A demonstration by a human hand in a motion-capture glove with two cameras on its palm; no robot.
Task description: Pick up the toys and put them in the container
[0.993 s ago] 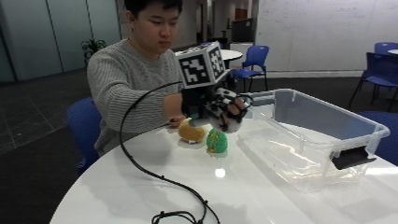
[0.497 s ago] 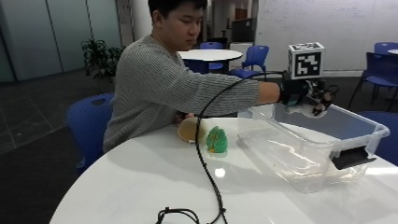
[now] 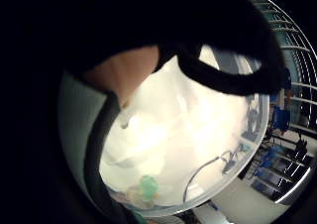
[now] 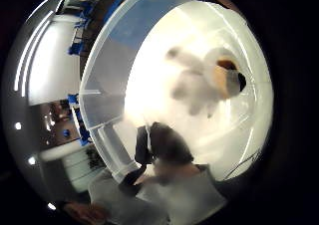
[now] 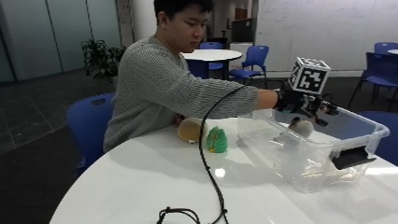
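My gloved right hand (image 5: 300, 104) reaches out over the clear plastic container (image 5: 323, 141) on the white table, fingers relaxed and pointing down. Just below it a white and grey plush toy (image 5: 302, 126) is inside the container, apart from the fingers. The thumb side palm view shows that plush (image 4: 204, 83), white with an orange and black patch, against the container floor (image 4: 164, 51). A tan round toy (image 5: 191, 129) and a green toy (image 5: 217, 139) stand together on the table left of the container. The green toy (image 3: 148, 186) also shows through the container wall.
A black cable (image 5: 206, 172) runs from the hand across the round white table (image 5: 143, 186) to its front edge. The container has a black latch (image 5: 352, 158) on its near end. Blue chairs (image 5: 89, 122) stand behind and beside the table.
The hand carried the plush from beside the other toys to above the container and let it go; the plush is now inside, below the fingers. The other two toys stayed put.
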